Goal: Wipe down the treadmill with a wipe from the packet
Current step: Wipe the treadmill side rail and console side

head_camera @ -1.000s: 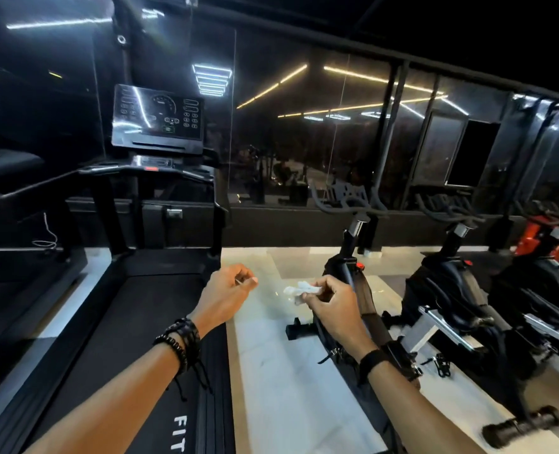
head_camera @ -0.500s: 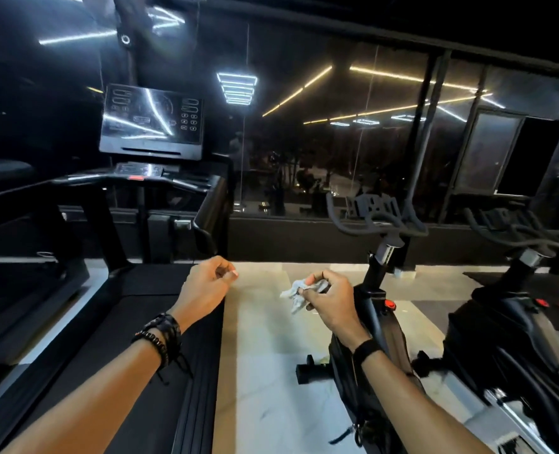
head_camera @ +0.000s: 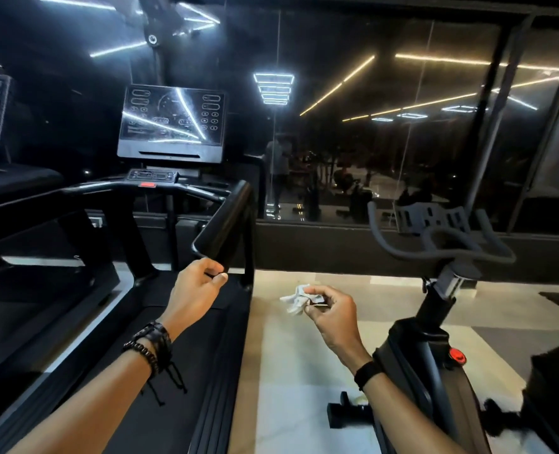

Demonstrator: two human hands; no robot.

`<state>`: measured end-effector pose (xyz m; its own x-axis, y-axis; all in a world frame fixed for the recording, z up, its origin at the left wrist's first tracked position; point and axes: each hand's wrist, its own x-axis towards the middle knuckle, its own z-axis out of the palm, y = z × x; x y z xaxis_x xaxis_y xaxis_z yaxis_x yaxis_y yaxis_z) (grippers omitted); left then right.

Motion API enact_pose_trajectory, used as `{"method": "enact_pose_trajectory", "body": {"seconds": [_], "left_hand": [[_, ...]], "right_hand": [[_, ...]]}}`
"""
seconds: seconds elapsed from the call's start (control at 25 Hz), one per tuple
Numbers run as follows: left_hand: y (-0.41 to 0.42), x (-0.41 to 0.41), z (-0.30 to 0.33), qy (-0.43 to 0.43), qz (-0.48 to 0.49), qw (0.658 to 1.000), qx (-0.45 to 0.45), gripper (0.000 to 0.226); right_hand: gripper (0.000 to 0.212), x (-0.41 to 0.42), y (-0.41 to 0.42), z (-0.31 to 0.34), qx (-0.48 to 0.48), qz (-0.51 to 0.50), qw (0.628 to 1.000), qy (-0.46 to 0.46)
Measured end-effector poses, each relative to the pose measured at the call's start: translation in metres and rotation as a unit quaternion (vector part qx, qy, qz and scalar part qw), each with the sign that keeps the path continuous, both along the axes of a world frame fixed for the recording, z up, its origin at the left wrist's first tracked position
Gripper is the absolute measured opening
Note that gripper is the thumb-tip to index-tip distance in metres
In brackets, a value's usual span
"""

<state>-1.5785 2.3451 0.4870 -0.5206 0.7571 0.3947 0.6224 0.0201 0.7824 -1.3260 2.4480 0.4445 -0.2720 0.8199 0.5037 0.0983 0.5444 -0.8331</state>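
A person stands at the rear of a black treadmill [head_camera: 173,322] in a dim gym, both forearms stretched forward. The right hand [head_camera: 333,314] holds a small crumpled white wipe [head_camera: 296,299] pinched between thumb and fingertips, along with what looks like a small dark flat item, perhaps the packet, though it is too hidden to be sure. The wipe hangs in the air over the pale tiled floor [head_camera: 291,371], just right of the treadmill's edge and not touching the machine. The left hand [head_camera: 194,290], with dark beaded bracelets [head_camera: 148,347] at the wrist, is loosely curled with thumb and forefinger nearly meeting; whether it holds anything I cannot tell. It hovers just below the near end of the treadmill's glossy black right handrail [head_camera: 225,221], which slopes up toward the dark console screen [head_camera: 173,121] streaked with reflected strip lights. A black exercise bike with curved grey handlebars [head_camera: 435,244] stands to the right. The wipe looks light, soft and limp, probably damp, so it will likely bunch or tear if dragged by one corner; it would handle better spread flat under the fingers and pressed along the rail. The handrail looks smooth and rigid, so wiping should meet little resistance.
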Motion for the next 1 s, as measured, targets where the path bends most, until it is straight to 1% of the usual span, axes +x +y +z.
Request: {"method": "enact_pose_trajectory", "body": {"seconds": [0.08,0.16,0.24,0.32,0.36,0.48,0.56,0.68,0.8,0.88,0.96,1.0], "left_hand": [[0.028,-0.019,-0.006,-0.01,0.026,1.0,0.007,0.017],[0.053,-0.04,-0.007,-0.011,0.057,0.998,0.015,0.027],[0.079,-0.065,-0.004,0.008,0.105,0.994,0.032,0.033],[0.101,-0.087,-0.003,-0.012,0.148,0.988,0.042,0.037],[0.108,-0.094,-0.009,-0.028,0.155,0.986,0.047,0.04],[0.12,-0.11,-0.028,-0.084,0.126,0.985,0.079,0.04],[0.13,-0.122,-0.033,-0.109,0.126,0.981,0.103,0.04],[0.143,-0.131,-0.038,-0.141,0.134,0.97,0.145,0.046],[0.152,-0.132,-0.039,-0.186,0.169,0.948,0.197,0.049],[0.165,-0.138,-0.035,-0.174,0.226,0.931,0.228,0.053],[0.165,-0.135,-0.029,-0.189,0.23,0.928,0.223,0.057],[0.168,-0.135,-0.032,-0.183,0.243,0.928,0.215,0.059]], "right_hand": [[0.035,-0.015,0.032,0.008,-0.023,0.004,1.0,0.006],[0.027,-0.037,0.06,0.016,-0.03,0.02,0.999,0.015],[0.018,-0.069,0.084,0.021,-0.024,0.056,0.998,0.029],[0.014,-0.102,0.103,0.019,-0.041,0.09,0.995,0.023],[0.013,-0.116,0.11,0.012,-0.049,0.107,0.993,0.013],[0.011,-0.156,0.128,-0.007,-0.056,0.15,0.987,-0.008],[0.01,-0.187,0.145,-0.014,-0.039,0.162,0.986,-0.015],[0.007,-0.225,0.166,-0.015,0.008,0.204,0.979,-0.025],[0.005,-0.252,0.177,-0.012,0.037,0.222,0.974,-0.016],[0.005,-0.277,0.192,-0.007,0.064,0.249,0.966,0.005],[0.001,-0.29,0.189,-0.006,0.096,0.254,0.962,-0.016],[0.005,-0.297,0.188,-0.009,0.114,0.274,0.955,-0.024]]}}
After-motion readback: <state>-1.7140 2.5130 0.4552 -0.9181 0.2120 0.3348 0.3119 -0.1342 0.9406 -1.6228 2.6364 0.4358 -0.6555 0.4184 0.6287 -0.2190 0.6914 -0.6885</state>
